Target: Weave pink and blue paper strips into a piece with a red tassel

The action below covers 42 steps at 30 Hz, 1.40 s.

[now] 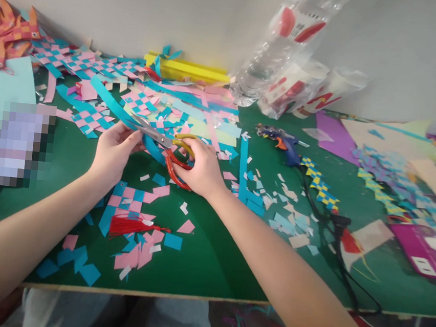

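My right hand (202, 166) grips a pair of scissors (159, 136) by the handles, one loop red and the other yellowish. Their blades point left toward my left hand (116, 149), which is closed on a blue paper strip (110, 97). The strip sticks up and left past the fingers, and a loose end curls down under the blades. Whether the blades are touching the paper I cannot tell. Below my hands lie a pink-and-blue woven paper piece (126, 200) and a red tassel (131, 225).
Paper scraps (143, 251) litter the green table (224, 256). A glue gun (287, 145) with a black cord lies to the right, beside yellow-and-blue woven strips (318, 183). Plastic bottles (287, 41) and wrapped cups (325, 94) stand behind. Orange woven paper shapes (7, 32) are at the far left.
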Tool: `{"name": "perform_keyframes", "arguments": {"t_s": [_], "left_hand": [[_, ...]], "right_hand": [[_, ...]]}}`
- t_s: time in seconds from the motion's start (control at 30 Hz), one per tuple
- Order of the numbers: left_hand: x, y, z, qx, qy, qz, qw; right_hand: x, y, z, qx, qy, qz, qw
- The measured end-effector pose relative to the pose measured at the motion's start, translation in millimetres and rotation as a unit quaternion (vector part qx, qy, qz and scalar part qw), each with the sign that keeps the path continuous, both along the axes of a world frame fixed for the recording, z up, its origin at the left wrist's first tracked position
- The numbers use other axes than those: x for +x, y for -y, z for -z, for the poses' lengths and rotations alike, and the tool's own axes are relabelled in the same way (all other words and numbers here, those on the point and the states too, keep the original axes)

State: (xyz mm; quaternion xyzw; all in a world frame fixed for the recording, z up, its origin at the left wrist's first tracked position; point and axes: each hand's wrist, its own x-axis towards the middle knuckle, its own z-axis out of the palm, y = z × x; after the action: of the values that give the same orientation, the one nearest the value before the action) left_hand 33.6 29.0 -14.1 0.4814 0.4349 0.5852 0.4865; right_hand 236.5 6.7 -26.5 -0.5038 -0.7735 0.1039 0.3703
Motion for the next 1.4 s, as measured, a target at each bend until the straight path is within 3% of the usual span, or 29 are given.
{"name": "perform_keyframes", "arguments": {"t_s": [1.4], "left_hand": [[-0.8,0.7,0.0,-0.003,-0.013,0.000,1.000]], "right_hand": [[0.0,1.4,-0.9,-0.002,0.007,0.001,1.000]]}}
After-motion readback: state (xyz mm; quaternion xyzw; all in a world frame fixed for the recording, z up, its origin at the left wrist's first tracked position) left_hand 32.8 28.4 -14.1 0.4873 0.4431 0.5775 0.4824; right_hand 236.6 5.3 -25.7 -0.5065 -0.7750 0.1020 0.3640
